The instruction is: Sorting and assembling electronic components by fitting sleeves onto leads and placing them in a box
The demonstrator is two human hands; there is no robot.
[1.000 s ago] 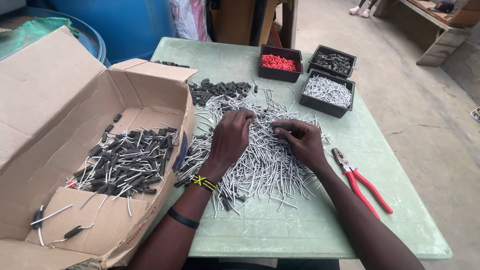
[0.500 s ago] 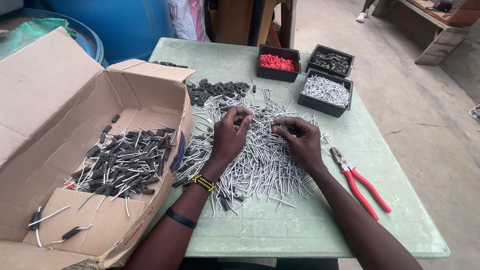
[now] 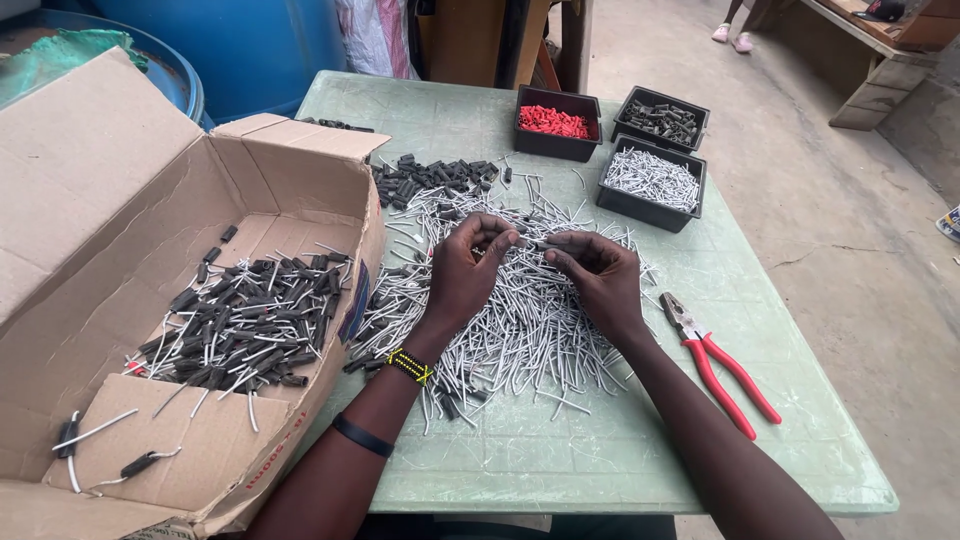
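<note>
Head view: mid-assembly over the wire pile, left hand and right hand each in a pinched grip on one small piece, sleeve-to-wire alignment likely next.

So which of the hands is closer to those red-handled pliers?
The right hand. It sits just left of the pliers, over the pile of grey wires. The left hand is farther off, beyond the right one.

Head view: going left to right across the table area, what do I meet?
Cardboard box of sleeved wires → left hand → right hand, both over the grey wire pile → red-handled pliers.
</note>
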